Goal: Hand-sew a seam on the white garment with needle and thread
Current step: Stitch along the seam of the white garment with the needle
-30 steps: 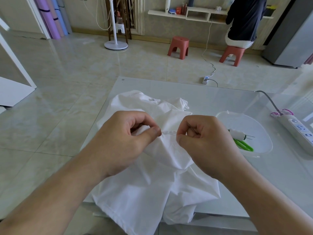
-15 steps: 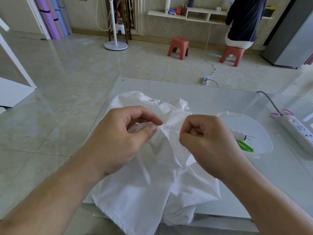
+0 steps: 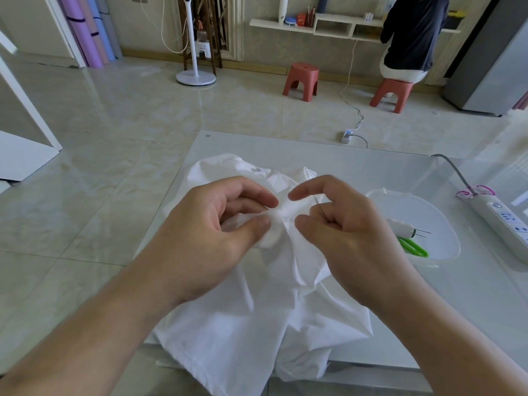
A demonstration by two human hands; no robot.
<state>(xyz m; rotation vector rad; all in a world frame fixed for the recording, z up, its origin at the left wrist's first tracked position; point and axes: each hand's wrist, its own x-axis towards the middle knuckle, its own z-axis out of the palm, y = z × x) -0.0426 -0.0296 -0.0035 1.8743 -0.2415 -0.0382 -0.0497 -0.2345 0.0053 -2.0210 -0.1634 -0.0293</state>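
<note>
On the glass table (image 3: 357, 167), left hand (image 3: 211, 232) pinches white garment (image 3: 257, 324).

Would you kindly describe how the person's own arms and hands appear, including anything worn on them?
Both forearms are bare up to the frame edge, with no sleeves in view. The left hand and right hand wear no gloves, rings, watch or bracelet that can be seen. Fingernails look short and unpainted.

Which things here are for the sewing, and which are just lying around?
For the sewing:
white garment, pinched by the left hand
right hand, fingers open beside it
thread spool and green scissors in the clear tray

Just lying around:
power strip
red stool
fan stand
</note>
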